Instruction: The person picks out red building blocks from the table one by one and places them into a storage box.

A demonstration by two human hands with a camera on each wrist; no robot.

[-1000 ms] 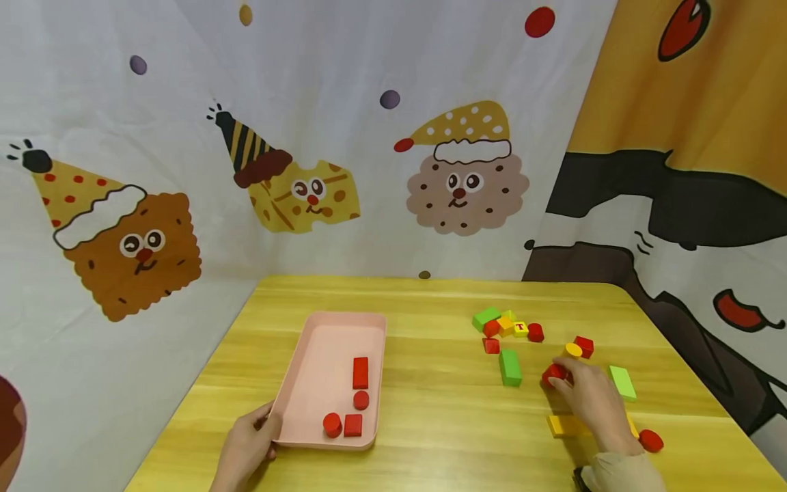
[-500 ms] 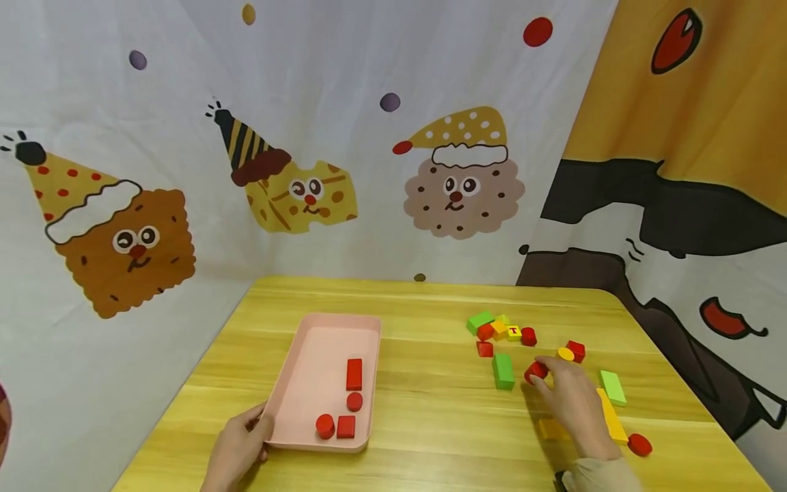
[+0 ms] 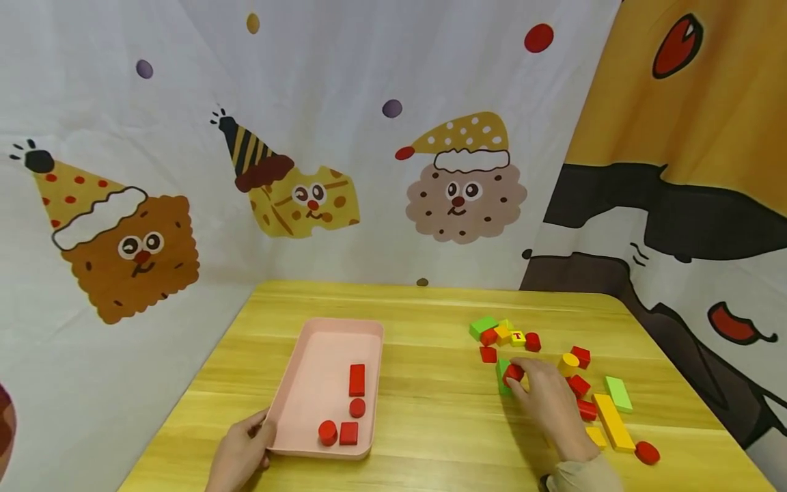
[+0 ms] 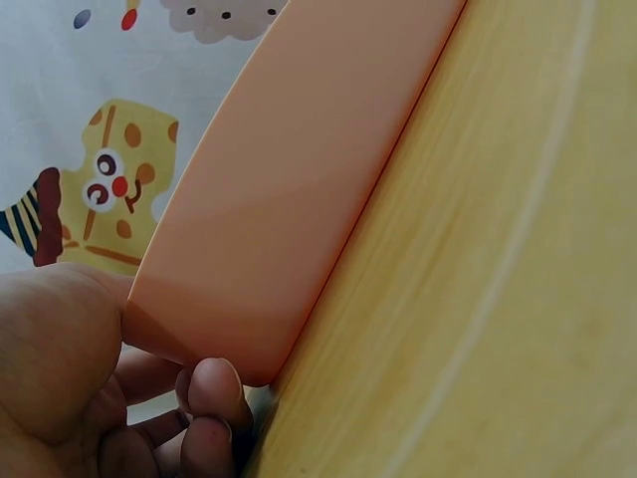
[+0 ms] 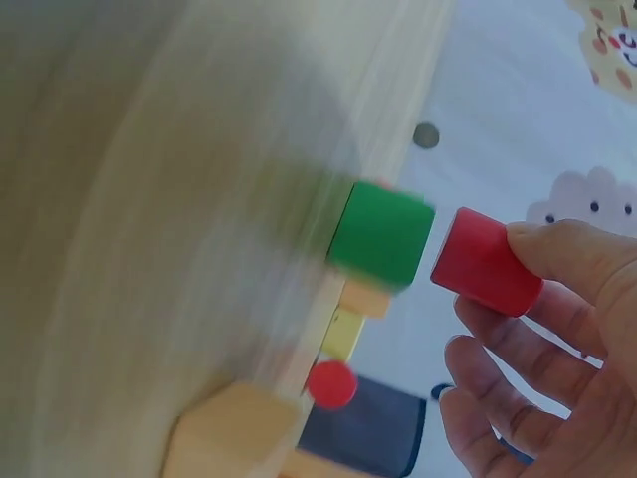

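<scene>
Yellow wooden table, smooth grain, backed by cartoon-print fabric walls. Left hand grips near corner of matte pink tray. Right hand pinches glossy red cylinder above green block.

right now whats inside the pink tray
The pink tray holds four red blocks: a long one, a round one, a cylinder and a square. The near wall hides the floor behind it.
</scene>
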